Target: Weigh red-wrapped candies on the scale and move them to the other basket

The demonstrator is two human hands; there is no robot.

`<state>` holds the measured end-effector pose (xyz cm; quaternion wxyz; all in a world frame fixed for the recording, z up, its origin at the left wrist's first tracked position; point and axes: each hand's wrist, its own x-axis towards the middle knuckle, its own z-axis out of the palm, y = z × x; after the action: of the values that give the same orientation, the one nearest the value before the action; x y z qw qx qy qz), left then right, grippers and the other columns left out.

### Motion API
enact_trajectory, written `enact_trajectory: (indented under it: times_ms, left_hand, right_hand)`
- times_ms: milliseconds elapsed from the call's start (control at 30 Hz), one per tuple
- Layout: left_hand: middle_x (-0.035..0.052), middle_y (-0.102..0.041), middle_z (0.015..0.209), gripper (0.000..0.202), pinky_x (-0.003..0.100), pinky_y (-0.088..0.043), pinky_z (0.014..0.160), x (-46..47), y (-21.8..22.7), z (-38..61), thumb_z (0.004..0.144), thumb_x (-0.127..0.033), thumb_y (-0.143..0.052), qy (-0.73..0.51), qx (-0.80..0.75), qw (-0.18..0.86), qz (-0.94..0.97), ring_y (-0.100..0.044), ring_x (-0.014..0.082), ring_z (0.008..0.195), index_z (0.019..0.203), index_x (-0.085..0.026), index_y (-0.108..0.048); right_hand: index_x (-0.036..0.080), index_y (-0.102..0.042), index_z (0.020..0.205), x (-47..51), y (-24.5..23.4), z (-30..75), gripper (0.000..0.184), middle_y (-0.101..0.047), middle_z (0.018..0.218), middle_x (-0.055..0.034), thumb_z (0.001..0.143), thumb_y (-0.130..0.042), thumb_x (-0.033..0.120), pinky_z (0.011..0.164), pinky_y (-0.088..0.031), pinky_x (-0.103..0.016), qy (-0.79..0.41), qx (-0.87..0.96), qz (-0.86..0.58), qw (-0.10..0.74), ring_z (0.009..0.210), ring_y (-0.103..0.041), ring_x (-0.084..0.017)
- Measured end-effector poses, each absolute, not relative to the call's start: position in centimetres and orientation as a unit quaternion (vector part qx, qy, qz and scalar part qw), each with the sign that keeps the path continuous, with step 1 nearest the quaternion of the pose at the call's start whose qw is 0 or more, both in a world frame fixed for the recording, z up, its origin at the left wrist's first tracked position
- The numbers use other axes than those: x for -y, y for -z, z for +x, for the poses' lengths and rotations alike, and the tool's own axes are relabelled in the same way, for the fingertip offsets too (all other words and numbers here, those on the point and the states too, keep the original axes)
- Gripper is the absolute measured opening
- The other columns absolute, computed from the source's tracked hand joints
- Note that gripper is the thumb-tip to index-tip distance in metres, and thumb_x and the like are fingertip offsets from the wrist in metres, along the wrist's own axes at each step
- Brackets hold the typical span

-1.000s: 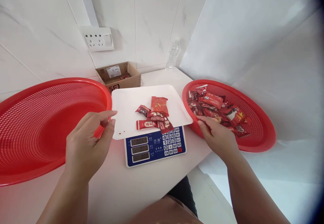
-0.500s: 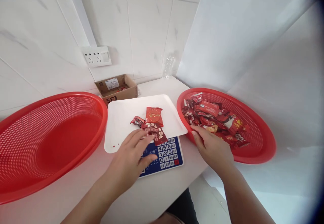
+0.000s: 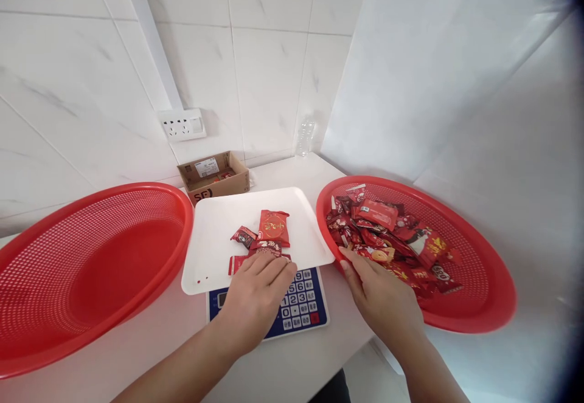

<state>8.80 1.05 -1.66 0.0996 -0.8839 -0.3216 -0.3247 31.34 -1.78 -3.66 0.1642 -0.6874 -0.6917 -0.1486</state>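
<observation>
My left hand [image 3: 262, 296] is closed over dark-red snack packets [image 3: 269, 248] at the near edge of the white tray [image 3: 214, 220]; its fingertips are partly hidden. Left of its fingers a red wrapper [image 3: 236, 263] peeks out. Farther up the tray lie a bright-red packet with gold print [image 3: 274, 228] and a small dark packet [image 3: 244, 236]. Beneath the tray is a blue scale [image 3: 296, 312] with a keypad. My right hand [image 3: 383, 293] grips the near left rim of a red basket [image 3: 488, 293], which tilts and holds many red snack packets [image 3: 378, 213].
At the left stands another red mesh basket [image 3: 118, 269], with no packets visible in it. An open cardboard box [image 3: 214, 178] sits behind the tray. A clear plastic bottle [image 3: 305, 137] is in the back corner. A socket panel [image 3: 183, 124] is on the tiled wall.
My left hand has turned and its fingers have closed down over the packets; a red wrapper now shows left of them. My right hand stays on the basket rim. The view has tilted upward.
</observation>
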Motion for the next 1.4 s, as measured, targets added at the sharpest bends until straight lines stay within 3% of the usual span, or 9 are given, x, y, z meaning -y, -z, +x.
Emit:
enact_trajectory:
  times_ms: [200, 333, 467, 567, 700, 800, 933, 1167, 1400]
  left_hand:
    - [0.0009, -0.071, 0.092, 0.018, 0.024, -0.053, 0.074, -0.9, -2.7, 3.4, 0.088, -0.016, -0.052, 0.398, 0.487, 0.114, -0.769, -0.067, 0.015, 0.084, 0.104, -0.023, -0.059]
    - [0.0031, -0.069, 0.096, 0.022, 0.036, -0.053, 0.063, -1.3, -4.4, -2.0, 0.091, -0.03, -0.043, 0.323, 0.675, 0.143, -0.648, -0.064, 0.0267, 0.089, 0.106, -0.026, -0.059]
    - [0.0123, -0.063, 0.115, 0.031, 0.054, -0.048, 0.084, -2.6, -3.3, -3.4, 0.092, -0.032, -0.037, 0.226, 0.644, 0.097, -0.724, -0.052, 0.0348, 0.111, 0.111, -0.019, -0.059]
    - [0.0052, -0.062, 0.124, 0.031, 0.043, -0.042, 0.101, -3.9, -1.9, -1.0, 0.092, -0.026, -0.037, 0.171, 0.555, 0.024, -0.814, -0.048, 0.0242, 0.123, 0.115, -0.023, -0.057]
    - [0.0039, -0.057, 0.132, 0.041, 0.034, -0.04, 0.104, -5.9, -1.0, 2.8, 0.087, -0.009, -0.037, 0.09, 0.47, -0.058, -0.876, -0.037, 0.0172, 0.133, 0.123, -0.023, -0.05]
    - [0.0091, -0.057, 0.129, 0.042, 0.036, -0.045, 0.097, -6.9, -1.3, 3.9, 0.082, -0.006, -0.041, 0.06, 0.466, -0.092, -0.878, -0.047, 0.0223, 0.125, 0.119, -0.022, -0.051]
    - [0.0087, -0.06, 0.113, 0.039, 0.038, -0.051, 0.082, -7.2, -2.2, 3.5, 0.079, -0.008, -0.043, 0.043, 0.496, -0.128, -0.858, -0.062, 0.0245, 0.097, 0.113, -0.022, -0.054]
    - [0.0079, -0.051, 0.121, 0.053, 0.032, -0.051, 0.08, -5.6, -3.2, 1.9, 0.08, -0.013, -0.039, 0.099, 0.552, -0.196, -0.804, -0.06, 0.0204, 0.099, 0.131, -0.024, -0.039]
    - [0.0019, -0.053, 0.102, 0.035, 0.029, -0.049, 0.074, -3.6, -3.8, 3.5, 0.082, -0.014, -0.033, 0.085, 0.52, -0.26, -0.809, -0.06, 0.0161, 0.084, 0.106, -0.026, -0.054]
  right_hand:
    - [0.021, -0.065, 0.113, 1.8, 3.8, 31.5, 0.039, -0.074, 0.1, -0.0036, 0.094, -0.034, 0.035, 0.051, -0.051, -0.025, 0.156, 0.699, -0.679, 0.162, 0.08, -0.07, -0.019]
    - [0.02, -0.066, 0.112, 1.8, 3.8, 31.5, 0.041, -0.074, 0.099, -0.0045, 0.094, -0.033, 0.035, 0.05, -0.051, -0.025, 0.167, 0.703, -0.671, 0.167, 0.077, -0.07, -0.019]
    - [0.02, -0.067, 0.111, 1.8, 3.8, 31.5, 0.041, -0.074, 0.098, -0.0048, 0.094, -0.033, 0.035, 0.05, -0.052, -0.026, 0.178, 0.703, -0.668, 0.165, 0.075, -0.071, -0.02]
    - [0.021, -0.067, 0.111, 1.7, 3.9, 31.5, 0.04, -0.074, 0.098, -0.0049, 0.094, -0.033, 0.035, 0.051, -0.053, -0.026, 0.182, 0.702, -0.668, 0.165, 0.074, -0.071, -0.02]
    - [0.021, -0.067, 0.112, 1.7, 4.0, 31.7, 0.041, -0.074, 0.098, -0.0056, 0.094, -0.034, 0.036, 0.053, -0.054, -0.025, 0.177, 0.706, -0.667, 0.16, 0.075, -0.071, -0.02]
    - [0.021, -0.067, 0.112, 1.8, 4.1, 31.8, 0.041, -0.073, 0.1, -0.0055, 0.094, -0.034, 0.037, 0.054, -0.055, -0.026, 0.168, 0.707, -0.669, 0.156, 0.078, -0.071, -0.02]
    - [0.022, -0.066, 0.113, 1.9, 4.3, 31.9, 0.042, -0.073, 0.101, -0.0059, 0.093, -0.033, 0.039, 0.055, -0.055, -0.026, 0.157, 0.703, -0.678, 0.147, 0.079, -0.071, -0.02]
    - [0.024, -0.066, 0.114, 1.6, 4.3, 32.2, 0.042, -0.073, 0.103, -0.0049, 0.093, -0.034, 0.04, 0.05, -0.054, -0.024, 0.151, 0.708, -0.678, 0.128, 0.077, -0.071, -0.02]
    - [0.023, -0.067, 0.112, 1.8, 4.0, 32.0, 0.04, -0.073, 0.103, -0.0046, 0.093, -0.035, 0.039, 0.05, -0.054, -0.025, 0.148, 0.71, -0.675, 0.139, 0.078, -0.071, -0.02]
